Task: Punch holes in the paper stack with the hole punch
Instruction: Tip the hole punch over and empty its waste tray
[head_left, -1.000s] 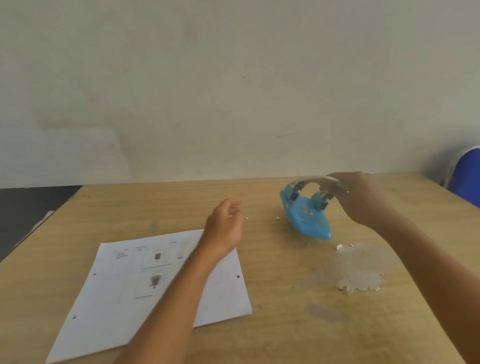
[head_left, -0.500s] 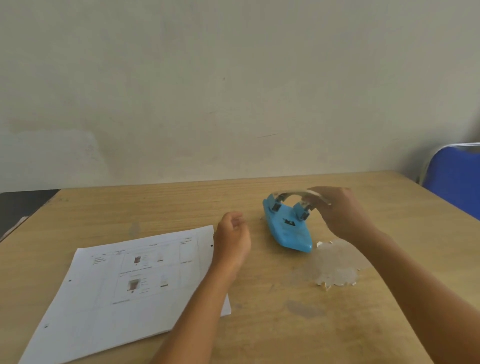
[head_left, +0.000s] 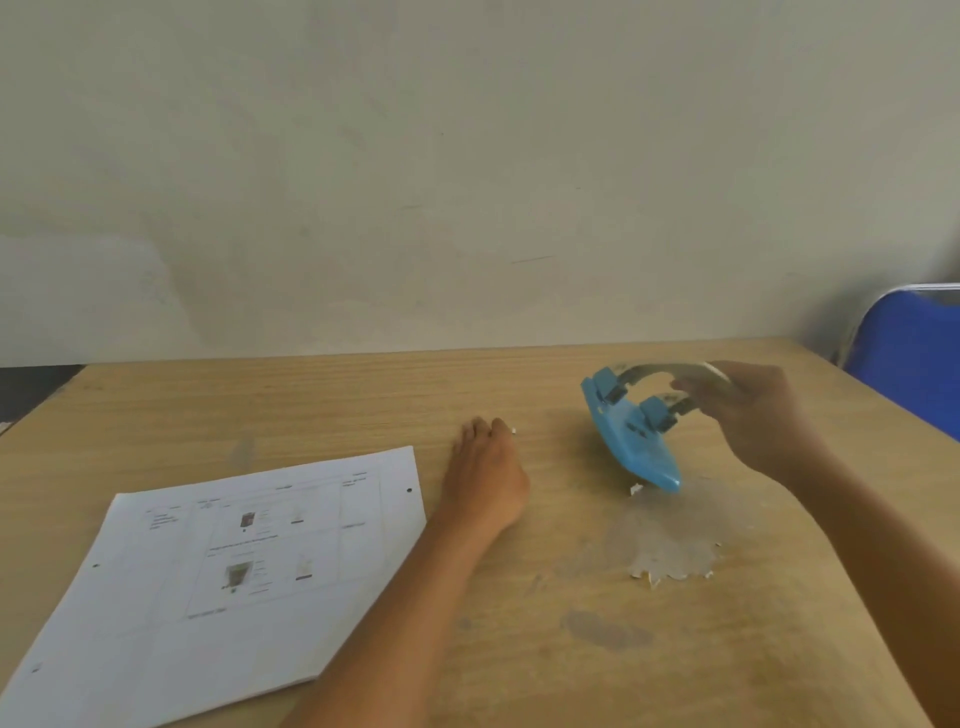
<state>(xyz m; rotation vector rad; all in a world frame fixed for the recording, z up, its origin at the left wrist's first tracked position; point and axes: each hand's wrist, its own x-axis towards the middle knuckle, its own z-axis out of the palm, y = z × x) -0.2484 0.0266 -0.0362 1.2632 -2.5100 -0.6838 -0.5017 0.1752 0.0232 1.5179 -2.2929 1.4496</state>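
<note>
Punch (head_left: 631, 447), blue plastic, right fingers (head_left: 709, 397) clamped on metal lever (head_left: 660, 370), left fingers (head_left: 480, 430) loosely curled

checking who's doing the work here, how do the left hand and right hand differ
The right hand grips the metal lever of the blue hole punch, which is tilted; the left hand holds nothing. The left hand rests on the table beside the paper stack; the right hand is raised above it. Both are bare.
</note>
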